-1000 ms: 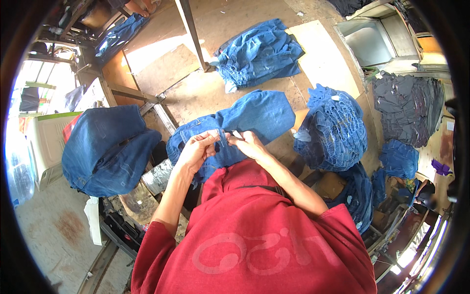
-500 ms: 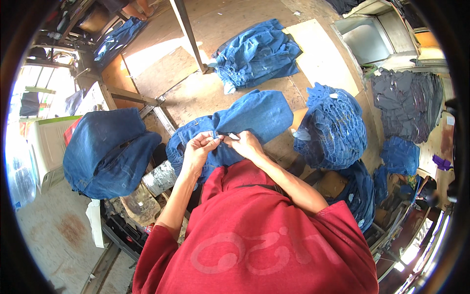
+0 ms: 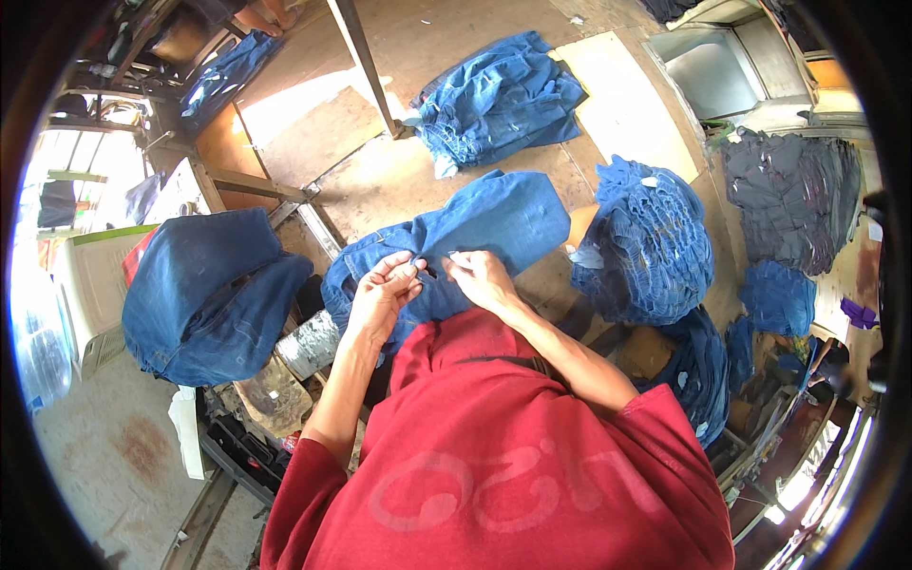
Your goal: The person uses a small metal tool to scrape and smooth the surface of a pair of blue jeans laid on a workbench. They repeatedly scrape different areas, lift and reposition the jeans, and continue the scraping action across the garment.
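Both my hands have stayed at the same spot on the blue denim garment [image 3: 475, 228] since a second ago; only the view has drifted a little, and the cloth has not shifted on the counter [image 3: 380, 180]. My left hand [image 3: 380, 294] has its fingers [image 3: 407, 271] curled and pressed together on a small fold of the denim, and my right hand [image 3: 483, 275] pinches the cloth just beside it, fingertips nearly touching those of the left. Something small and dark shows between them; I cannot tell what it is. So little having moved, I judge I am still busy with one fine detail at this seam rather than done with the piece.

The garment lies flat across the middle of the counter, its near end under my hands at the near edge. A folded denim stack [image 3: 499, 100] sits toward the far edge, a heaped blue pile [image 3: 646, 242] at the right edge, and another denim bundle [image 3: 204, 294] hangs off to the left.
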Available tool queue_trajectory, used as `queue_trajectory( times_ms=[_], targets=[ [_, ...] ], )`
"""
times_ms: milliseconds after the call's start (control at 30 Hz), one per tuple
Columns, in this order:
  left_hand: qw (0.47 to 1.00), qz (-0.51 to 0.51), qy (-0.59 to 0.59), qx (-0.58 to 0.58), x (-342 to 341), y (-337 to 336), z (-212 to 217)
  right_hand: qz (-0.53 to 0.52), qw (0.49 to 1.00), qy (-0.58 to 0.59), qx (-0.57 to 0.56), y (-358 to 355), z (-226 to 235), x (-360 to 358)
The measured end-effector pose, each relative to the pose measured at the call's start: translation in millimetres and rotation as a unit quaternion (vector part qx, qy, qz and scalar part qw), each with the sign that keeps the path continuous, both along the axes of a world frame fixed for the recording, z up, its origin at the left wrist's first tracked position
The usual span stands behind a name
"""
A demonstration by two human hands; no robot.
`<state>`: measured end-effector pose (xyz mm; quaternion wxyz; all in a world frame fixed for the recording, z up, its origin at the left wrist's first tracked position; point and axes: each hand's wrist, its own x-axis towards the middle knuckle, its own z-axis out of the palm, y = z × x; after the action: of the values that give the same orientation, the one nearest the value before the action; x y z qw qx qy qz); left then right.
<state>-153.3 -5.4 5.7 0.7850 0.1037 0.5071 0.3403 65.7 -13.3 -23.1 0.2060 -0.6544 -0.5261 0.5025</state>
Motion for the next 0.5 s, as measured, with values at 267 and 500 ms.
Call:
queue_trajectory(
  times_ms=[267,500],
  targets=[
    [0.998,-0.039,0.006,0.041,7.0,-8.0,10.0,0.007,0.986,0.165,-0.035,0.4,19.0,7.5],
    [0.998,0.000,0.068,0.008,18.8,-20.0,-5.0,0.016,0.984,0.165,-0.061,3.9,12.1,8.8]
  ],
)
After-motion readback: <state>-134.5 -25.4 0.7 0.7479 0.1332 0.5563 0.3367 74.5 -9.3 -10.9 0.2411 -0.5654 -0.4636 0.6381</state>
